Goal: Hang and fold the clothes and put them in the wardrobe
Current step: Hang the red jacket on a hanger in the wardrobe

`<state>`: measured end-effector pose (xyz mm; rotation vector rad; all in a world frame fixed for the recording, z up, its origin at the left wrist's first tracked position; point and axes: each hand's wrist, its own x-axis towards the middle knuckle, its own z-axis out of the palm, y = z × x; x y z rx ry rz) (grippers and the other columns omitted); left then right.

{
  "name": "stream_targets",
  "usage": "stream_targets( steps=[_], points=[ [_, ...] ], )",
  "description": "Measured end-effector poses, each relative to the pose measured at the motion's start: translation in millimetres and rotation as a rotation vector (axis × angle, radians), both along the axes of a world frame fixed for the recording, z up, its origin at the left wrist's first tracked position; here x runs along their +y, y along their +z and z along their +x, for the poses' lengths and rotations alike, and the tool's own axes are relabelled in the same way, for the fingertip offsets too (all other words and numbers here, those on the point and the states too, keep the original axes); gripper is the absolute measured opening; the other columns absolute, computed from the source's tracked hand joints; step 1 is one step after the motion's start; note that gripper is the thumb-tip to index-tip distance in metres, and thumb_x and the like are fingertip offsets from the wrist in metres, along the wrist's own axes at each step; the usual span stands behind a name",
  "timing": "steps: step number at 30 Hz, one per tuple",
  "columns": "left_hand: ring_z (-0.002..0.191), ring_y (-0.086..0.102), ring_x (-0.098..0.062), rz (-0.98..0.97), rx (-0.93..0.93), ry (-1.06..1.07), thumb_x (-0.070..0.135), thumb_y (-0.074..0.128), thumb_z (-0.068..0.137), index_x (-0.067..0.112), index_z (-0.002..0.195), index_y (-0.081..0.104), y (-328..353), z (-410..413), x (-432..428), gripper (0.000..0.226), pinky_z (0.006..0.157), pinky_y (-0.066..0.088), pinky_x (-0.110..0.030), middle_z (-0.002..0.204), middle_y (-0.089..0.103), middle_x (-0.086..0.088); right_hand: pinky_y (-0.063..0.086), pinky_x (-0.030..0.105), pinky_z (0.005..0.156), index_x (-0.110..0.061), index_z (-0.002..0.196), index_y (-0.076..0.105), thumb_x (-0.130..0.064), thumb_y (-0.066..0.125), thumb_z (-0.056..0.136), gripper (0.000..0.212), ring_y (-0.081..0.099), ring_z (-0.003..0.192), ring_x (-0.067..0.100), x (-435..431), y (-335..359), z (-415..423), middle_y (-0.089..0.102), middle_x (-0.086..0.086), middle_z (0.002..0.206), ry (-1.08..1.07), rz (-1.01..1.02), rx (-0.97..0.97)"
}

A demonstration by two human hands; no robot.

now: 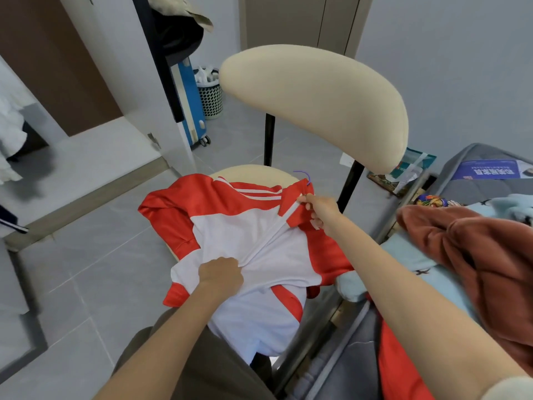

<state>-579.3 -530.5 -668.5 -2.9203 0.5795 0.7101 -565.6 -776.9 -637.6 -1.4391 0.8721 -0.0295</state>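
Head view, near to far. The left hand [220, 274] clenches a bunch of white fabric at the lower end of the zip [271, 232] of a red-and-white jacket [239, 226]. The jacket lies front-up across the seat of a chair [253, 173], its hem hanging toward the person. The right hand [320, 210] pinches the top of the zip at the collar, so the zip line is drawn taut between the two hands. A purple hanger hook [304, 176] protrudes beyond the collar, which suggests the jacket is already on its hanger and is being fastened. It has not yet been carried to the wardrobe. To the right, a brown garment [476, 255] and a red garment [401, 365] lie unfolded on the bed [409, 252], so most of the task appears to remain. The tall doors [302, 21] behind may be the wardrobe, though this cannot be confirmed.
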Motion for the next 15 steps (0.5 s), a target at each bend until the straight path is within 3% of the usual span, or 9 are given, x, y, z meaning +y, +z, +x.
stream_targets(
  steps=[2, 4, 11, 13, 15],
  points=[
    [0.119, 0.053, -0.026, 0.019, 0.035, 0.015, 0.026, 0.037, 0.098, 0.016, 0.123, 0.054, -2, 5, -6, 0.032, 0.09, 0.039, -0.031, 0.13, 0.055, -0.005, 0.034, 0.022, 0.046, -0.009, 0.094, 0.068, -0.025, 0.054, 0.094, 0.02, 0.047, 0.054, 0.011, -5, -10, 2, 0.059, 0.001, 0.075, 0.005, -0.215, 0.055],
    [0.118, 0.054, -0.026, 0.032, 0.063, 0.038, 0.025, 0.039, 0.096, 0.015, 0.122, 0.056, -5, 11, -10, 0.033, 0.089, 0.038, -0.031, 0.129, 0.055, -0.005, 0.04, 0.025, 0.063, -0.01, 0.113, 0.061, -0.026, 0.054, 0.094, 0.025, 0.057, 0.078, 0.017, -12, -19, 6, 0.064, 0.005, 0.099, -0.029, -0.383, 0.056],
    [0.1, 0.058, -0.024, -0.029, 0.159, 0.07, 0.027, 0.044, 0.088, 0.017, 0.087, 0.054, -17, 29, -14, 0.014, 0.078, 0.037, -0.028, 0.104, 0.062, -0.001, 0.04, 0.03, 0.097, -0.006, 0.125, 0.058, -0.013, 0.04, 0.098, 0.033, 0.054, 0.119, 0.025, -24, -37, 42, 0.061, 0.009, 0.126, 0.137, -0.552, 0.048],
    [0.094, 0.058, -0.023, -0.068, 0.152, 0.079, 0.033, 0.043, 0.089, 0.018, 0.073, 0.047, -21, 33, -13, 0.022, 0.073, 0.036, -0.028, 0.09, 0.059, 0.002, 0.04, 0.031, 0.1, -0.006, 0.127, 0.054, -0.008, 0.037, 0.098, 0.034, 0.052, 0.122, 0.026, -24, -48, 52, 0.057, 0.01, 0.131, 0.154, -0.521, 0.098],
    [0.085, 0.056, -0.021, -0.1, 0.146, 0.097, 0.04, 0.043, 0.09, 0.02, 0.07, 0.045, -27, 36, -11, 0.028, 0.069, 0.035, -0.028, 0.079, 0.055, 0.005, 0.043, 0.031, 0.089, -0.011, 0.108, 0.057, -0.006, 0.038, 0.095, 0.024, 0.055, 0.112, 0.026, -24, -59, 60, 0.059, 0.012, 0.124, 0.189, -0.513, 0.158]
  ],
)
